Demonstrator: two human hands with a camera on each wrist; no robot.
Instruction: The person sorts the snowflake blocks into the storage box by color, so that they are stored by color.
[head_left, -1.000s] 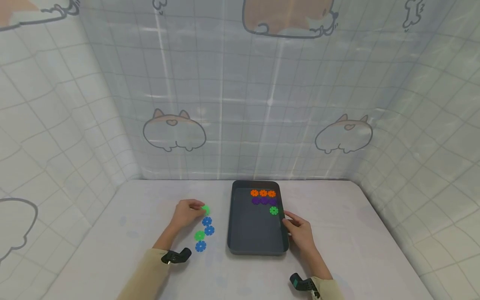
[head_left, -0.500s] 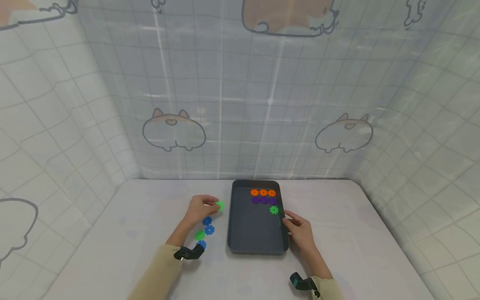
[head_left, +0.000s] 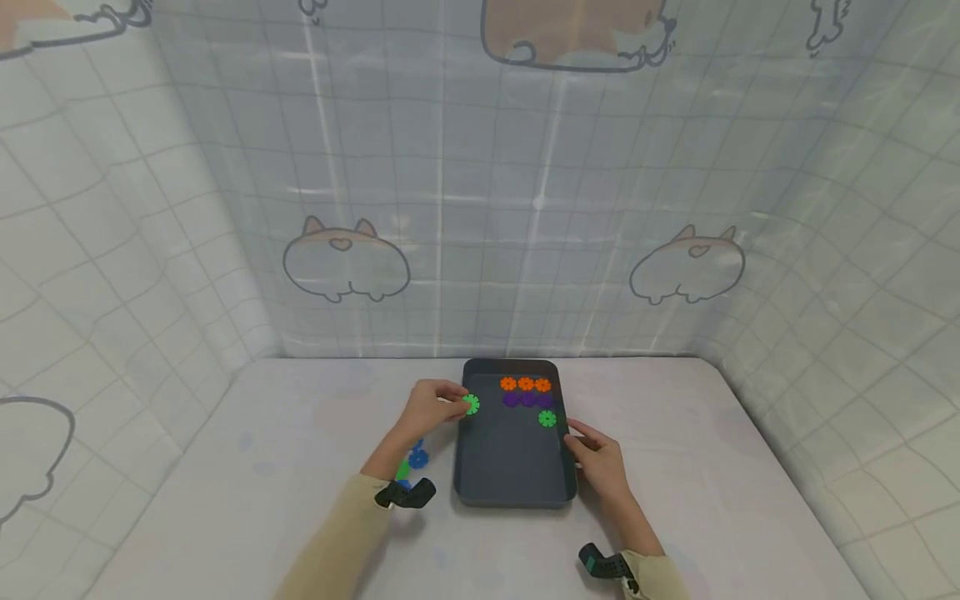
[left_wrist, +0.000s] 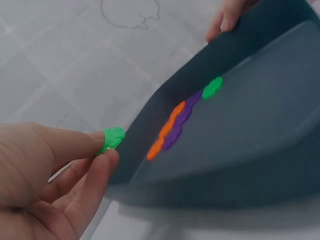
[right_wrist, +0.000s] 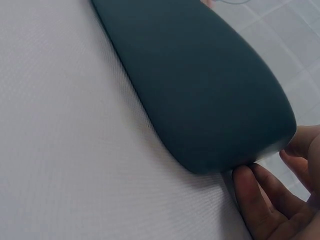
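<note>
Three pale, grid-lined walls (head_left: 495, 325) enclose the scene in the head view, the back one glossy with streaks of light and printed with cartoon dogs, two outlined rumps at mid-height left and right and an orange-brown body cut off at the top. A whitish desk (head_left: 675, 467) with faint blotches fills the lower part of the frame, its far edge meeting the back wall. At lower centre lies a dark rectangular tray (head_left: 510, 467). The hands are apart: the left hand (head_left: 433, 408) pinches a green disc (head_left: 472, 404) at the tray's upper-left edge, though I cannot tell whether it touches the rim; the right hand (head_left: 602, 467) grips the tray's right side. Inside, toward the upper right, sit a row of three orange discs (head_left: 526, 383), a purple row (head_left: 528, 400) just below, and one green piece (head_left: 547, 418). Blue pieces (head_left: 418, 459) and a second loose green piece (head_left: 403, 470) lie left of the tray, partly hidden by the left arm.
</note>
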